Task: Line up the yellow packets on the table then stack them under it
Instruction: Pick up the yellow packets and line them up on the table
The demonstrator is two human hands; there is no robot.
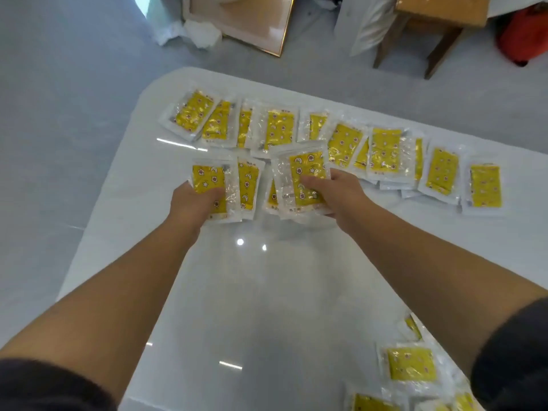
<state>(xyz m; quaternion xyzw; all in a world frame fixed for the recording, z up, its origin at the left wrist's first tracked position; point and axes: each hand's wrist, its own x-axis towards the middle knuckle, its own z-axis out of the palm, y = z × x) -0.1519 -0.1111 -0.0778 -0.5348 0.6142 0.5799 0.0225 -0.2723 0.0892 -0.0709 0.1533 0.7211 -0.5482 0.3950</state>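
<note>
Several yellow packets in clear wrappers lie in a row [385, 155] across the far part of the white table [267, 292]. My left hand [195, 203] grips a yellow packet [207, 180] at the left of a nearer, shorter row. My right hand [335, 191] holds a small stack of packets [302, 173], thumb on top, fingers underneath. Between the hands another packet [247, 185] lies flat. More packets [412, 364] sit in a loose heap at the table's near right corner.
Beyond the table on the grey floor stand a framed board [261, 25], crumpled white wrapping [201, 34], a wooden stool [430, 31] and a red object [525, 37]. The table's left edge [98, 232] runs diagonally.
</note>
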